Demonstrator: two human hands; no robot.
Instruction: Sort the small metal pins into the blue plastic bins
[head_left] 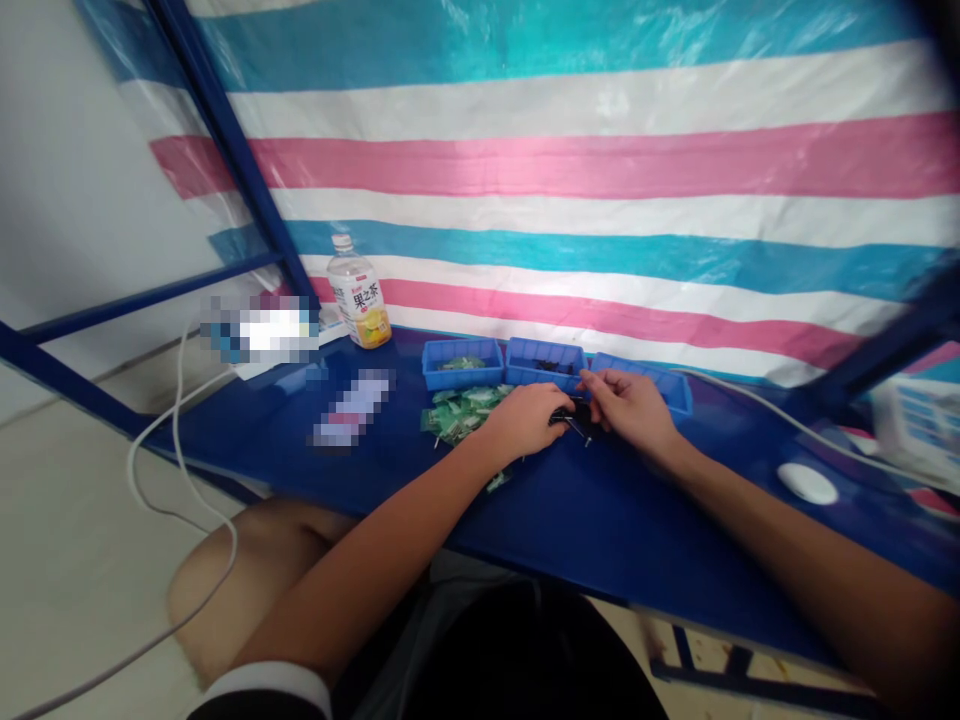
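Observation:
My left hand (529, 418) has its fingers closed around a small dark object (561, 413), beside a heap of green pieces (463, 412) on the blue table. Close on its right, my right hand (624, 404) is pinched at the front of the blue trays; what its fingertips hold is too small to name. A thin metallic piece (578, 431) sticks out below the dark object, between the hands. Behind them stand a blue tray with green pieces (463, 378), a blue tray with dark pieces (544, 350) and a third blue tray (679, 393), partly hidden by my right hand.
A labelled bottle (360, 295) stands at the back left, near blurred-out items. On the right are a white oval object (807, 483) and a white cable (780, 407). A striped sheet (562, 165) hangs behind the blue table (570, 530); blue metal posts stand at both sides.

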